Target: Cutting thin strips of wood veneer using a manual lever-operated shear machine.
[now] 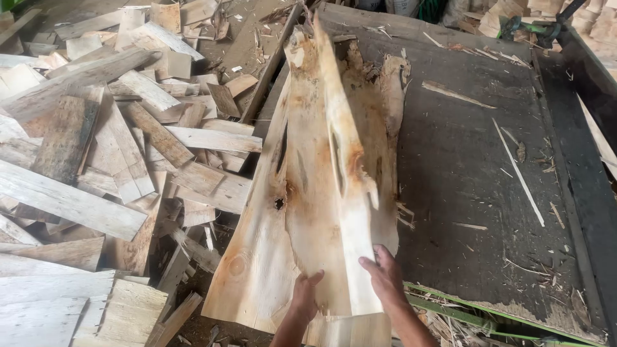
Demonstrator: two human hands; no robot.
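Observation:
A long, thin sheet of pale wood veneer (pixel 315 193) with torn edges, a dark knot hole and splits lies lengthwise at the left edge of a dark work table (pixel 463 160). My left hand (pixel 304 297) rests flat on the sheet's near end, fingers apart. My right hand (pixel 384 275) grips a narrower strip of veneer (pixel 350 193) that overlaps the sheet along its right side, thumb on top. Both forearms enter from the bottom edge.
A large heap of broken veneer scraps and boards (pixel 116 160) covers the floor to the left. Thin slivers (pixel 517 170) and chips lie scattered on the table. A dark rail (pixel 581 160) borders the table's right side. Green edging (pixel 463 311) runs along its near edge.

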